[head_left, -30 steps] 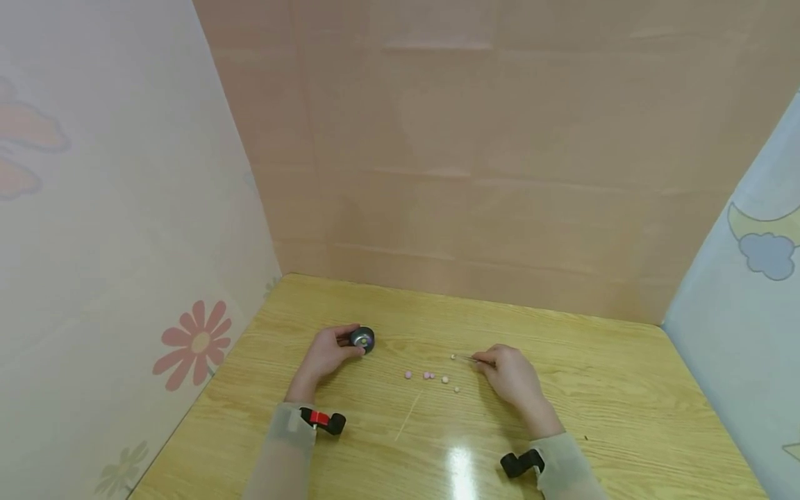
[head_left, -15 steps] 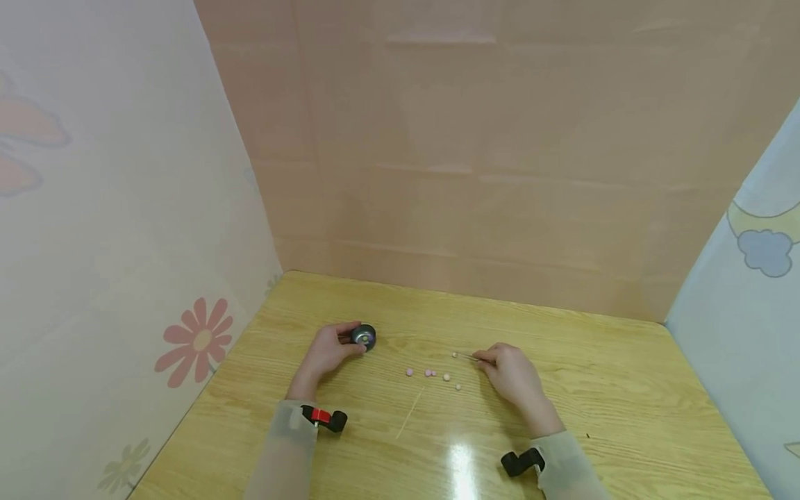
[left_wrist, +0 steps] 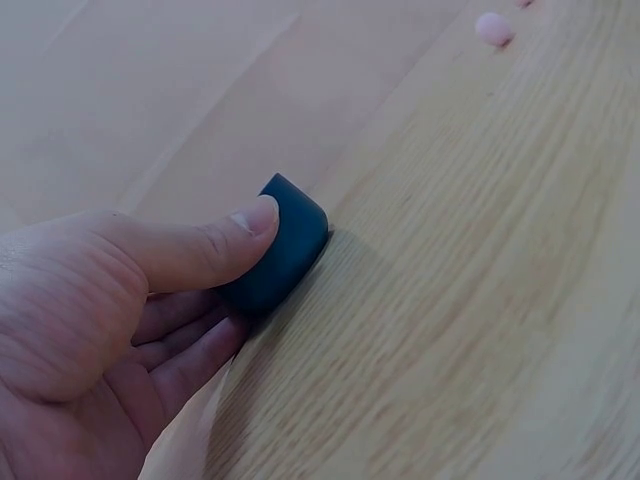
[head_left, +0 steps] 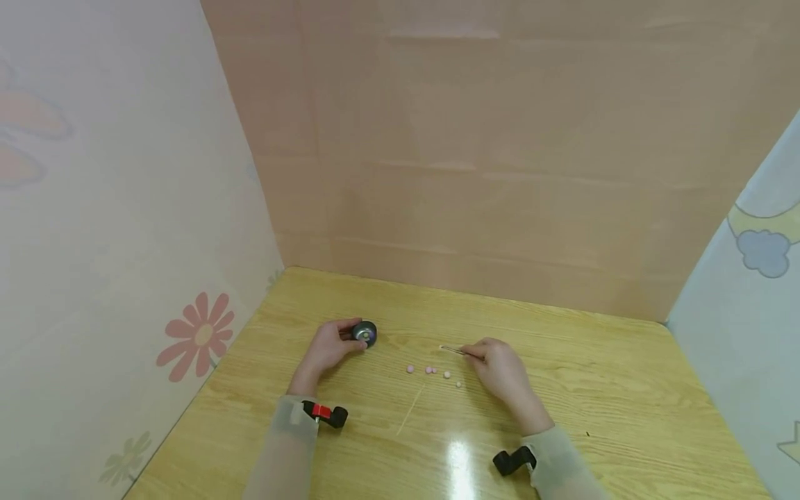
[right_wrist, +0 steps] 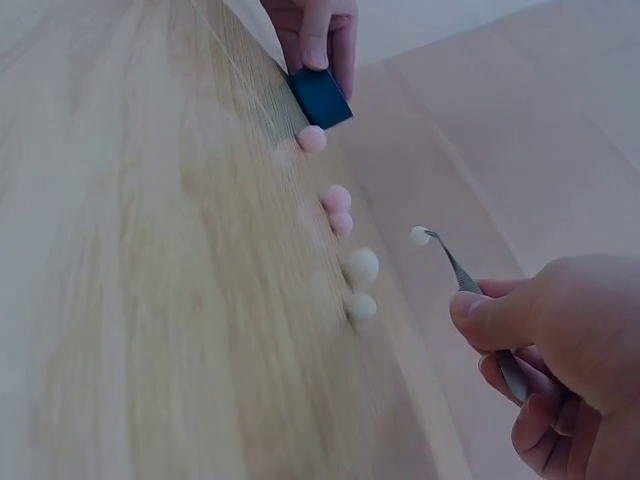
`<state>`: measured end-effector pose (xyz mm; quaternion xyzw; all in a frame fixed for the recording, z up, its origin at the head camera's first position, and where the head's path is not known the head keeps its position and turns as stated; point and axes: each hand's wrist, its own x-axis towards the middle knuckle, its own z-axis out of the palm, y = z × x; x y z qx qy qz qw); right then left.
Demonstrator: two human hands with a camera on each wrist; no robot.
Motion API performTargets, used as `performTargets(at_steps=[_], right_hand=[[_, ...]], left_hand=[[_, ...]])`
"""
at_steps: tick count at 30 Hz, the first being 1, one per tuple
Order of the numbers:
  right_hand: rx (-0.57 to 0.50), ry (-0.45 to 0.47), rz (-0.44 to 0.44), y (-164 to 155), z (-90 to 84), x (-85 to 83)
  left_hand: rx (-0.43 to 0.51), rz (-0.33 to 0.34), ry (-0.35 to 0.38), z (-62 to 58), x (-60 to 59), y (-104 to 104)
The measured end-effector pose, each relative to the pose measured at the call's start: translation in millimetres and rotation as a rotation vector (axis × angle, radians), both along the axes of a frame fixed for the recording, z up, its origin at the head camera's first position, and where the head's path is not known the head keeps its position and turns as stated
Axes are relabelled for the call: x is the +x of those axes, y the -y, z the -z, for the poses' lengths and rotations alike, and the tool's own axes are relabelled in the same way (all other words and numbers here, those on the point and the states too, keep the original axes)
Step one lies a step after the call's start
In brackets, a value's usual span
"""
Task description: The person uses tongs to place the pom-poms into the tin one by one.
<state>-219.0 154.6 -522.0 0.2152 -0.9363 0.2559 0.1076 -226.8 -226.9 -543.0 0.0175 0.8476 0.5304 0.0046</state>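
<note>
Left hand [head_left: 328, 345]: your thumb and fingers grip a dark cup [left_wrist: 288, 255] by its side, the cup standing on the wooden table [head_left: 350, 295]. Something small and yellowish shows inside the cup; too small to identify. Right hand [right_wrist: 575, 345]: you pinch metal tweezers [right_wrist: 459, 274] between thumb and fingers; their tips hold a pale bead [right_wrist: 418, 236] clear of the table. The pale bead is between your two hands, nearer the right, well apart from the cup. On the table, nearer you, in a loose row: three pink beads [right_wrist: 312, 139], two side by side, then two cream beads [right_wrist: 362, 266].
</note>
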Motion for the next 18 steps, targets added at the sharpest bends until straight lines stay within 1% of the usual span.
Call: performTargets(at_steps=[4, 9, 13, 18], right_hand=[[-0.033, 0.008, -0.031, 20.8, -5.7, -3.4], [-0.092, 0.061, -0.092, 53.8, -13.7, -8.6], [-0.102, 0.086, -0.130, 77.6, -12.0, -11.6], [-0.109, 0.099, -0.163, 106.6, -7.3, -16.9]], left_hand=[[-0.009, -0.002, -0.003, 0.2, -0.3, 1.0], [-0.009, -0.002, -0.004, 0.5, -0.2, 2.4], [-0.017, -0.001, -0.001, 0.9, 1.1, 3.9], [-0.006, -0.008, 0.010, 0.8, 3.2, 6.6]])
